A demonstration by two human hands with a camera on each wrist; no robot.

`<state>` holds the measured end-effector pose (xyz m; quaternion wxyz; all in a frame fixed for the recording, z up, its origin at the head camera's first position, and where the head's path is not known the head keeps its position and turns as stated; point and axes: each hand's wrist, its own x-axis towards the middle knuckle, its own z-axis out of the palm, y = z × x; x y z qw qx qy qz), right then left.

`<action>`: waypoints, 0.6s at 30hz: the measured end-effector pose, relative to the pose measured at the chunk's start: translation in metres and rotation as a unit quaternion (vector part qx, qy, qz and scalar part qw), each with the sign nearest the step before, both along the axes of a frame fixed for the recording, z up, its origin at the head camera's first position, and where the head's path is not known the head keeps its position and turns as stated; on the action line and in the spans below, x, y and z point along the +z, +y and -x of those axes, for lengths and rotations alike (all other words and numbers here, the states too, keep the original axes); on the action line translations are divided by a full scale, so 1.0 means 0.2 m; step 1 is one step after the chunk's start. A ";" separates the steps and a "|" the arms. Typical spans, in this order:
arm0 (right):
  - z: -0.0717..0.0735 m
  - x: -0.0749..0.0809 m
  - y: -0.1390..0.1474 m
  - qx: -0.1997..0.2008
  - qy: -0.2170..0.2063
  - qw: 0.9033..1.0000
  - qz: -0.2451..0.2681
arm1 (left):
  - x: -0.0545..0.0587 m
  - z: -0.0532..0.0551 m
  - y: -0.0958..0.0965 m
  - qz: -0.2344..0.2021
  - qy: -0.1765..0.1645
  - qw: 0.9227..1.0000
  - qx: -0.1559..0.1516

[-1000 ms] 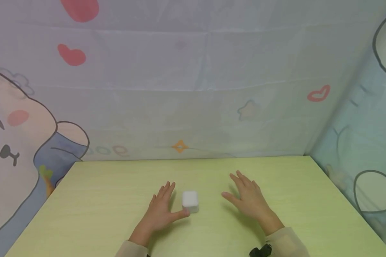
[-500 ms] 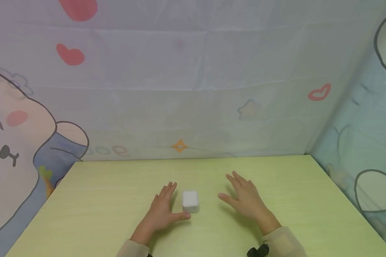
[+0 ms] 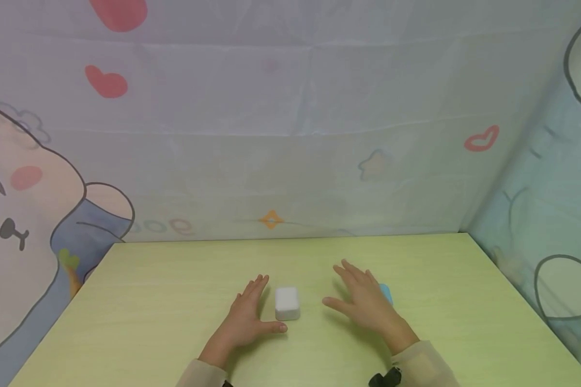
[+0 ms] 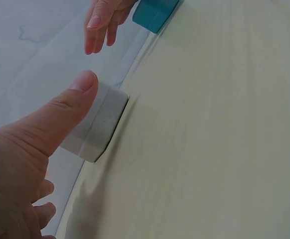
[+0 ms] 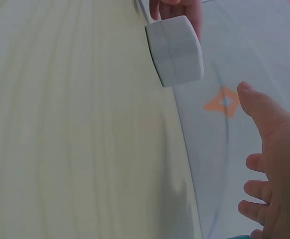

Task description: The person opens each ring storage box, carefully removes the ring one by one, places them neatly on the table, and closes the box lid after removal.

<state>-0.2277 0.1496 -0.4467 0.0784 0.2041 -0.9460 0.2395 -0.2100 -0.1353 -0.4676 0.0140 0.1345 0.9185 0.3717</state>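
Both released, left hand (image 3: 244,319) flanks the white block (image 3: 287,302) closely, right hand (image 3: 369,305) leaves wider room, far table edge (image 3: 300,239) beyond.

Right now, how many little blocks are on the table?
2: the white block beside the left hand, and the blue block partly hidden behind the right hand. Another could be hidden there.

Faint rounded letters (image 3: 165,226) — too pale to read surely — stand on the backdrop (image 3: 252,91) near the far-left corner of the table (image 3: 155,301).
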 end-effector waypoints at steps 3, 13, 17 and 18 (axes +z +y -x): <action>0.00 0.00 -0.01 0.008 -0.001 1.000 0.003 | 0.00 0.00 0.00 0.000 -0.001 1.000 0.003; 0.01 0.00 -0.05 0.023 -0.027 0.999 0.018 | 0.01 0.01 0.01 -0.006 -0.013 1.000 0.015; 0.00 -0.01 -0.06 0.023 -0.042 0.999 0.027 | 0.01 0.01 0.01 -0.008 -0.016 1.000 0.014; 0.00 -0.01 -0.07 0.023 -0.045 0.998 0.029 | 0.01 0.01 0.01 -0.008 -0.016 1.000 0.014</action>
